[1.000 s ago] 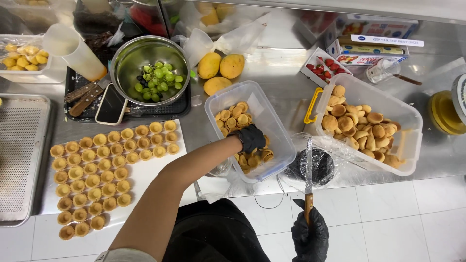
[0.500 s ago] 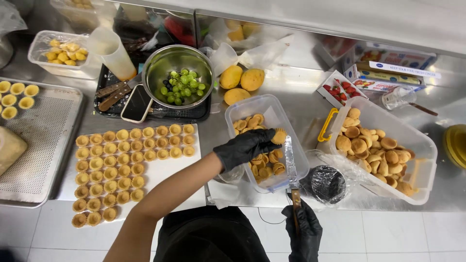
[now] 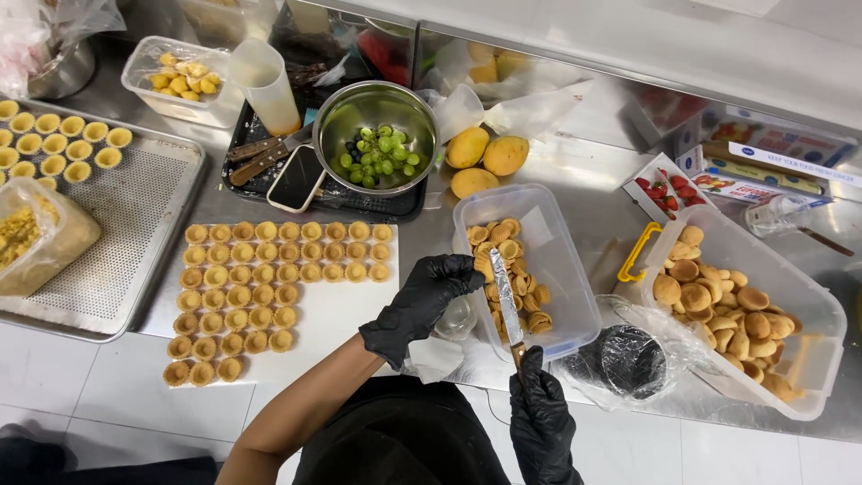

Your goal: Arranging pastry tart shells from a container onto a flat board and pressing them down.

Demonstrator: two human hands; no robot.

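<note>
Right now my right hand (image 3: 541, 415) is closed around the handle of a knife (image 3: 505, 304), its blade pointing straight away from me over the clear tub (image 3: 575, 296) of tart shells (image 3: 514, 278). My left hand (image 3: 422, 301), fingers curled, rests at the tub's near-left rim, closer to the shells, just beside the blade.

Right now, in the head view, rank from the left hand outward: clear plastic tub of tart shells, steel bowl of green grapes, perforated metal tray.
1. Clear plastic tub of tart shells, just right of the left hand.
2. Steel bowl of green grapes, beyond it.
3. Perforated metal tray, far left.
</note>
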